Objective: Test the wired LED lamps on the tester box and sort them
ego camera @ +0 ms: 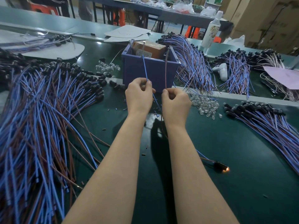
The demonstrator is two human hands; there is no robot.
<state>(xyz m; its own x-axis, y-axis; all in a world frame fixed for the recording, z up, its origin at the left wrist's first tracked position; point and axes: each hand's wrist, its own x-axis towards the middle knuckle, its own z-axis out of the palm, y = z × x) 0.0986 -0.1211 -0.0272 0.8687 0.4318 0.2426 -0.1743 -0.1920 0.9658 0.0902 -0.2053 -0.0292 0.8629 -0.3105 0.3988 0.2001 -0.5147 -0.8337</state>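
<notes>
A blue tester box (pixel 151 71) stands on the green mat straight ahead, with an orange block (pixel 149 48) and two upright metal pins inside. My left hand (pixel 140 96) pinches a blue wire (pixel 145 68) whose tip reaches one pin. My right hand (pixel 175 102) pinches a brown wire (pixel 166 70) that runs up to the other pin. Both wires trail back under my right forearm to a black LED lamp (pixel 222 167) lying on the mat at the right, and its tip glows orange.
A big heap of wired lamps (pixel 40 110) covers the left side. More bundles lie behind the box (pixel 192 62), at the far right (pixel 237 73) and at the near right (pixel 267 120). Loose clear LEDs (pixel 205 105) sit beside my right hand. A white bottle (pixel 211 31) stands behind.
</notes>
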